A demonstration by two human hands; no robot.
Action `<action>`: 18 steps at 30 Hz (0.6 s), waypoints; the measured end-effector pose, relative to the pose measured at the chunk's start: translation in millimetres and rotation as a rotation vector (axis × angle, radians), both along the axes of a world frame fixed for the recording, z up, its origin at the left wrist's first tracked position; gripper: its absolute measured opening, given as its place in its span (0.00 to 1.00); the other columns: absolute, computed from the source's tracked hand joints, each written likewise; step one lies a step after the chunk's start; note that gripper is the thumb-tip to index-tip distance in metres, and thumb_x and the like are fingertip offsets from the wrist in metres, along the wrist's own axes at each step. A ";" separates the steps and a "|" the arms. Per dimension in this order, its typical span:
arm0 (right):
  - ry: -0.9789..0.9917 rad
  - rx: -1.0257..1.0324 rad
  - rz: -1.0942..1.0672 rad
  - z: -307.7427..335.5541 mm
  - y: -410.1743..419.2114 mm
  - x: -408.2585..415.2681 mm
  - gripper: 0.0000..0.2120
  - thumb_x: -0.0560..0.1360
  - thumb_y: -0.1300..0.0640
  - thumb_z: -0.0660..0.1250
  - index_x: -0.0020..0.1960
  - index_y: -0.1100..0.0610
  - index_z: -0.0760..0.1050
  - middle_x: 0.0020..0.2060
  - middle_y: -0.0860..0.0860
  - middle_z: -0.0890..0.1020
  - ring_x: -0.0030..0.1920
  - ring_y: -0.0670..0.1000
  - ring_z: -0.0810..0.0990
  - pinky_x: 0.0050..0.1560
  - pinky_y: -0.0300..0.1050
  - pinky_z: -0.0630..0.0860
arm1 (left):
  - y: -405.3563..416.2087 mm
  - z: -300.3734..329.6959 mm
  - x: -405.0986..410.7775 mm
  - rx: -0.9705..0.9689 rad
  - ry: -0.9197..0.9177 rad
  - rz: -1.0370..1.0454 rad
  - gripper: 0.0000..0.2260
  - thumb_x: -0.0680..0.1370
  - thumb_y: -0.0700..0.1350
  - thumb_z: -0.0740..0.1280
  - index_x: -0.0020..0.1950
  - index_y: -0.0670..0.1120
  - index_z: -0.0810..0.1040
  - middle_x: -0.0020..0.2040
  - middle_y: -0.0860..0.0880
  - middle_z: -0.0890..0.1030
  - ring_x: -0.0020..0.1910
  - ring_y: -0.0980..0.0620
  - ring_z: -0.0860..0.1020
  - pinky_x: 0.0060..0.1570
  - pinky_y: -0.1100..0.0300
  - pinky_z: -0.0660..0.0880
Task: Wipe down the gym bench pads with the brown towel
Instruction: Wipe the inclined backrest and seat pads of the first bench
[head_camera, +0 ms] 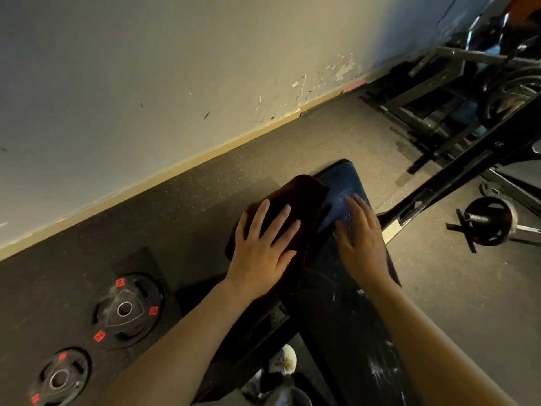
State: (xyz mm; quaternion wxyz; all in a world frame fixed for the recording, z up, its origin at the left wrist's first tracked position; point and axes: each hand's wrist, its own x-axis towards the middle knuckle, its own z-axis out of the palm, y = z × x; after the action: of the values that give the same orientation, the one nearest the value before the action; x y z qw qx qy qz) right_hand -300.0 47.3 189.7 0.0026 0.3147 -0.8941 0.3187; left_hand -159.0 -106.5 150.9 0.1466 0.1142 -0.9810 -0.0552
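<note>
From the head camera, the only view there was, the bench pad [348, 183] ran as a long dark strip from the lower right of the frame up toward the centre, its far end rounded just below the skirting of the wall [146, 83]. That long axis mattered most: any wiping stroke would have to travel along it, away from the person or back toward them.

The brown towel [304, 191] lay bunched over the pad's left edge, near the middle of the frame, part of it hanging off toward the floor. The left hand [263, 247] rested flat on top of it, fingers straight and spread, pressing rather than clutching. So the towel was directly under that hand, and the unwiped stretch of pad lay to its right and nearer the bottom of the frame.

The right hand [360, 238] sat just beside the towel, palm down on the bare pad, fingers extended and holding nothing. It seemed to be steadying the bench.

The pad itself looked dark blue-black and worn, with pale white flecks and smears, thickest toward the lower right. I judged most of the wiping was not yet done.

The towel looked thick, soft and dark brown, folded over on itself.

Two weight plates [126, 310] lay on the floor at lower left.
</note>
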 end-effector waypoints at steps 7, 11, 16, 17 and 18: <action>0.093 0.111 0.154 -19.0 -91.4 75.2 0.34 0.77 0.34 0.54 0.79 0.48 0.56 0.80 0.55 0.51 0.79 0.57 0.45 0.76 0.61 0.41 | -3.1 -20.0 98.0 0.058 0.467 0.174 0.07 0.78 0.39 0.67 0.52 0.41 0.85 0.58 0.42 0.82 0.62 0.46 0.77 0.63 0.50 0.70; 0.234 0.322 0.002 -42.4 -120.4 91.2 0.37 0.77 0.35 0.61 0.79 0.48 0.53 0.80 0.58 0.49 0.79 0.64 0.42 0.74 0.69 0.39 | -10.6 -22.0 125.9 0.070 0.453 0.207 0.06 0.77 0.37 0.68 0.47 0.40 0.85 0.54 0.41 0.83 0.58 0.45 0.78 0.56 0.45 0.74; 0.534 0.308 0.142 -62.2 -102.2 92.5 0.31 0.80 0.46 0.63 0.78 0.52 0.56 0.78 0.63 0.55 0.77 0.67 0.51 0.74 0.70 0.51 | -15.4 -28.2 130.3 0.087 0.400 0.184 0.05 0.77 0.38 0.68 0.48 0.42 0.84 0.56 0.42 0.82 0.57 0.46 0.78 0.60 0.49 0.71; 0.572 0.297 0.199 -67.0 -93.8 93.6 0.32 0.80 0.49 0.65 0.79 0.52 0.55 0.78 0.62 0.53 0.78 0.66 0.49 0.75 0.69 0.51 | -14.8 -29.8 128.5 0.095 0.378 0.174 0.05 0.76 0.38 0.69 0.50 0.42 0.84 0.56 0.41 0.81 0.57 0.46 0.77 0.60 0.50 0.70; 0.592 0.294 0.250 -72.6 -83.6 95.3 0.35 0.79 0.53 0.67 0.80 0.52 0.53 0.79 0.61 0.50 0.78 0.64 0.46 0.76 0.67 0.48 | -14.8 -31.0 127.1 0.103 0.353 0.165 0.07 0.76 0.38 0.69 0.52 0.41 0.84 0.57 0.41 0.81 0.57 0.46 0.77 0.60 0.51 0.70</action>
State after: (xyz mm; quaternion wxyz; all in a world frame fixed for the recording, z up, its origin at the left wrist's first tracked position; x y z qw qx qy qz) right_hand -204.7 -36.4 117.1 0.1773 0.4972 -0.8456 0.0795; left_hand -31.9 -121.2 119.9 0.3142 0.1899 -0.9233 -0.1125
